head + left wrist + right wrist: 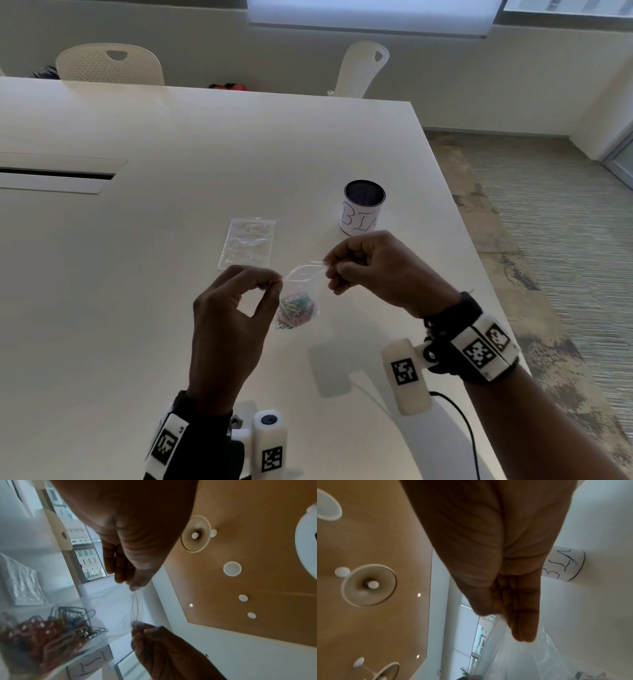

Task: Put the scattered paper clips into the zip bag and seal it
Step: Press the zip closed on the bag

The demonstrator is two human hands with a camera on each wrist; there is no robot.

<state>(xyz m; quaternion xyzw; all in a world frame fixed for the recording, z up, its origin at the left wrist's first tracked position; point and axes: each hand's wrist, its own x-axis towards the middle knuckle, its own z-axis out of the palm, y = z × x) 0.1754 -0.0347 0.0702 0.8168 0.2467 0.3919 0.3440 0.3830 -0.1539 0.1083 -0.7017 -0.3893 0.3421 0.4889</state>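
A small clear zip bag [303, 279] hangs above the white table [137, 274] between both hands. Several coloured paper clips [295, 308] lie bunched in its bottom; the left wrist view shows the clips [51, 631] close up through the plastic. My left hand [270, 282] pinches the bag's top left corner between thumb and forefinger. My right hand [329, 269] pinches the top right corner, its other fingers curled. The bag's mouth [135, 605] is stretched between the two pinches in the left wrist view. In the right wrist view the right hand's fingers [523, 628] cover the grip on the bag [544, 655].
Flat on the table just beyond the hands lies a stack of spare clear zip bags [248, 241]. A black mesh cup [363, 207] with a white label reading BIN stands behind my right hand. The table's right edge [479, 274] runs close to my right arm. Two white chairs stand at the far side.
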